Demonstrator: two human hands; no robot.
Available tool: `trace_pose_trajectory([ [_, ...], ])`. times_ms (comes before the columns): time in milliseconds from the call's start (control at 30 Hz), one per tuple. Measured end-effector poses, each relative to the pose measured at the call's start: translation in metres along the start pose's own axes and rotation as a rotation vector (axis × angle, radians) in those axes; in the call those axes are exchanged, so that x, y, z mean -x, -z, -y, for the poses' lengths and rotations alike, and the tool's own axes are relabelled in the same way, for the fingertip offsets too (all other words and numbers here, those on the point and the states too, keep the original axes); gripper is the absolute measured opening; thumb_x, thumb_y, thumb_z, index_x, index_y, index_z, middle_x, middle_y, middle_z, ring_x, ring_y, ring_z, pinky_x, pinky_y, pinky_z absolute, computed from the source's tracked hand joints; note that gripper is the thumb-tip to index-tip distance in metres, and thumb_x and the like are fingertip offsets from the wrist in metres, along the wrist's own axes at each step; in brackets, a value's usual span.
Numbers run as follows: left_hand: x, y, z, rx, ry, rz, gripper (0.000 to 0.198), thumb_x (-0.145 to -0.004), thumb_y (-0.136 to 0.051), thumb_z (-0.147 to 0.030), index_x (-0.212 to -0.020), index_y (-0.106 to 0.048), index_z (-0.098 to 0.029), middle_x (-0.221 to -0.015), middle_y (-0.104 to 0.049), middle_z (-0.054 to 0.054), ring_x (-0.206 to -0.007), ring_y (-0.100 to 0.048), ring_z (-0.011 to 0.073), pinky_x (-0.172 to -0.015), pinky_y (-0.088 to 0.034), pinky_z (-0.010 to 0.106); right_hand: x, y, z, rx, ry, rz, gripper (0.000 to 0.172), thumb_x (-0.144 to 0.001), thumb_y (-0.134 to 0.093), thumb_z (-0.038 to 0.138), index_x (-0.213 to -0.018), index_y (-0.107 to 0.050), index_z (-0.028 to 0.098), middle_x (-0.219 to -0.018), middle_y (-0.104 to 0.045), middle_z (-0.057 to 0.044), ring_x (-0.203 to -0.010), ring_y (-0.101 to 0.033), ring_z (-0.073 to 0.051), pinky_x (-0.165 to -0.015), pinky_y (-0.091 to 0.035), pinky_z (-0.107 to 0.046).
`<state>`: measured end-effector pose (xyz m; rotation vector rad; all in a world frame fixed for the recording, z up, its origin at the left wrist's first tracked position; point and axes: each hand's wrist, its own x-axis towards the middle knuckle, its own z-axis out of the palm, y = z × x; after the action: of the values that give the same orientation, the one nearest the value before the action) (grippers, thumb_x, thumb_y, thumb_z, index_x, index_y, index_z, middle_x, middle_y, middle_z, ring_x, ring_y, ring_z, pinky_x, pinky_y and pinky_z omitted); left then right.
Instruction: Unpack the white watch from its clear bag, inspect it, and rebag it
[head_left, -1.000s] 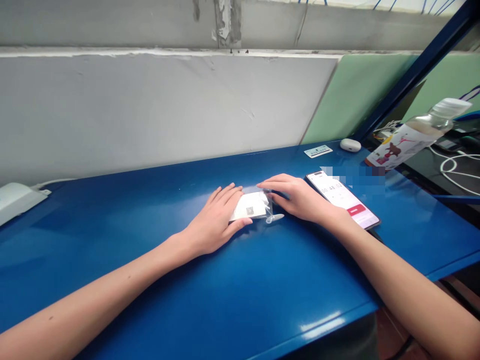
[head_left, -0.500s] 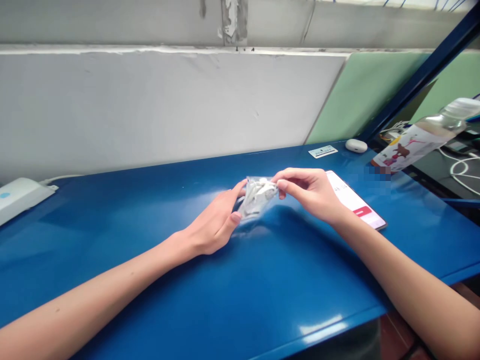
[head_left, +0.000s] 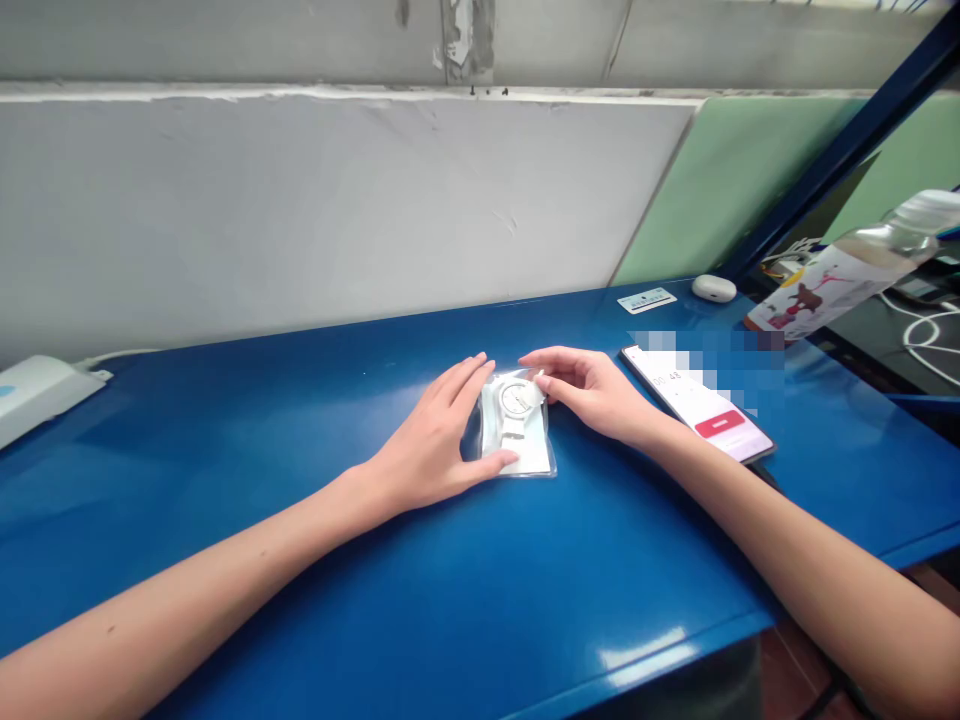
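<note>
A white wristwatch (head_left: 515, 398) with a round dial lies face up in a small clear plastic bag (head_left: 534, 458) on the blue table, with a pale card or paper under it. My left hand (head_left: 435, 435) rests along the bag's left side, fingers stretched out and the thumb lying on its lower part. At the upper right of the bag, my right hand (head_left: 589, 390) pinches its edge beside the watch dial between thumb and fingers. Exactly what lies between those fingertips is partly hidden.
A phone (head_left: 724, 425) lies by my right forearm. Behind it are a card (head_left: 646, 300), a white earbud case (head_left: 713, 289) and a bottle (head_left: 832, 280). A white device (head_left: 45, 400) with a cable is at far left. A wall (head_left: 337, 210) borders the blue table (head_left: 420, 610).
The bag was tilted up between both hands and now lies flat, with the watch dial showing. My left fingers have straightened, and my right hand has moved slightly down and left.
</note>
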<state>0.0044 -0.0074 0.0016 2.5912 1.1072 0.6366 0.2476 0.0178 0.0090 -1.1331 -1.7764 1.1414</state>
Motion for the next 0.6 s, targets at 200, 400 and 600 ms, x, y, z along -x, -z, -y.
trace_pose_trajectory([
  [200,0.000,-0.002,0.001,-0.056,0.027,-0.035,0.068,-0.092,-0.059,-0.055,-0.145,-0.042,-0.015,-0.155,-0.039,0.020,-0.147,-0.031,0.0367,-0.118,-0.032,0.055,0.009,0.012,0.008,0.567,0.271,0.140,0.057,-0.087,-0.068,0.042,-0.137,-0.057,0.016,-0.146,-0.053,-0.017,-0.138,-0.047,-0.032,-0.113,-0.042,-0.050],
  [400,0.001,-0.001,0.000,-0.028,0.092,-0.028,0.074,-0.092,-0.060,-0.056,-0.150,-0.034,-0.018,-0.161,-0.027,0.019,-0.148,-0.030,0.0359,-0.115,-0.036,0.053,0.013,0.019,0.009,0.692,0.187,0.348,0.102,-0.075,-0.071,0.065,-0.155,-0.033,0.013,-0.160,-0.036,-0.018,-0.149,-0.030,-0.035,-0.120,-0.032,-0.051],
  [600,0.000,0.001,-0.002,-0.019,0.072,-0.037,0.070,-0.096,-0.053,-0.050,-0.152,-0.028,-0.016,-0.156,-0.039,0.018,-0.147,-0.032,0.0324,-0.119,-0.028,0.054,0.012,0.022,0.011,0.671,0.128,0.361,0.102,-0.075,-0.072,0.064,-0.156,-0.032,0.016,-0.161,-0.035,-0.016,-0.149,-0.029,-0.035,-0.120,-0.031,-0.051],
])
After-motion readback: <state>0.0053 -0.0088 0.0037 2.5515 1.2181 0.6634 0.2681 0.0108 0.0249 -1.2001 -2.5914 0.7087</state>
